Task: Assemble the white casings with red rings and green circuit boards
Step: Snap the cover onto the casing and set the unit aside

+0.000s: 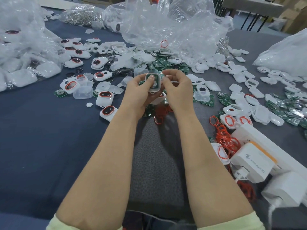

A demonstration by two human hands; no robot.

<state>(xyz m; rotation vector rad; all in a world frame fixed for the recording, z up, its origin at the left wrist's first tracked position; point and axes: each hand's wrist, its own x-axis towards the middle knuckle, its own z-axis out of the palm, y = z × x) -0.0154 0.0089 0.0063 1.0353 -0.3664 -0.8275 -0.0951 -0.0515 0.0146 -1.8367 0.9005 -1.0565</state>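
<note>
both hands (139, 90) (177, 90) pinch one white casing (153, 82) above scattered parts (235, 103)

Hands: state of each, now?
Left hand: holds the white casing, thumb on it.
Right hand: pinches the same casing's right edge.

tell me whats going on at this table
A person is assembling small parts by hand. The left hand and right hand hold one white casing above the table, with a green circuit board sitting in it under the left thumb. Loose red rings lie to the right, and casings with rings fitted lie to the left.
</note>
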